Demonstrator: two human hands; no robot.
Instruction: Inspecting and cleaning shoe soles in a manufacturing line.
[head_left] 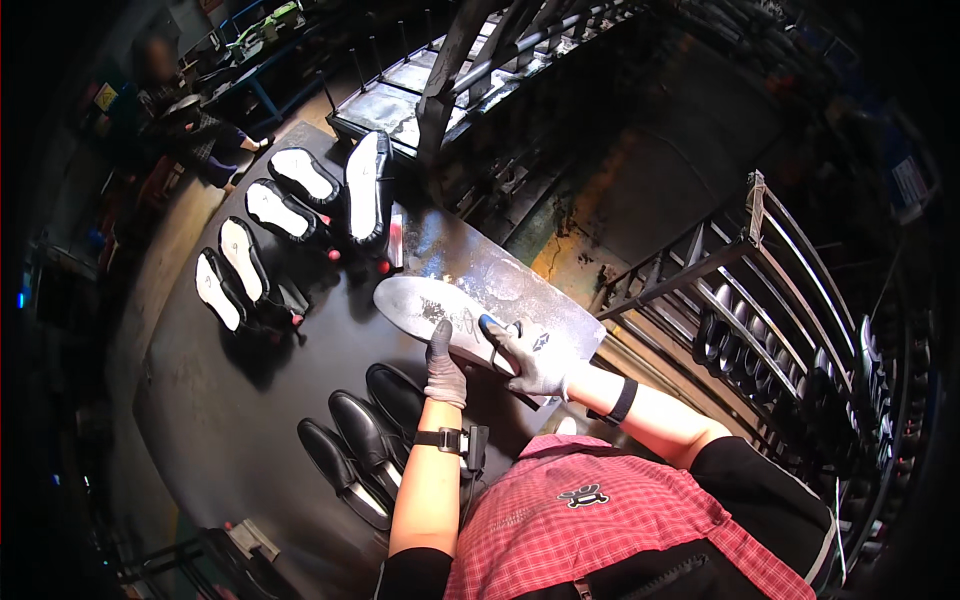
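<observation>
Just ahead of me, both hands hold a long, pale grey shoe sole with dark smudges on its upper face. My left hand, in a grey-white glove, grips the near edge with the thumb on top; its other fingers are hidden beneath. At the right end, my right hand, in a similar glove with a blue fingertip, is closed on the sole. Beneath the sole lies a worn metal plate. Below my left hand, several black shoes stand beside my left forearm.
On the dark table, several upturned black shoes show white bottoms at the far left. A metal rack with rows of black shoes stands at the right. Behind the table is a metal conveyor frame. Another person is at the far left.
</observation>
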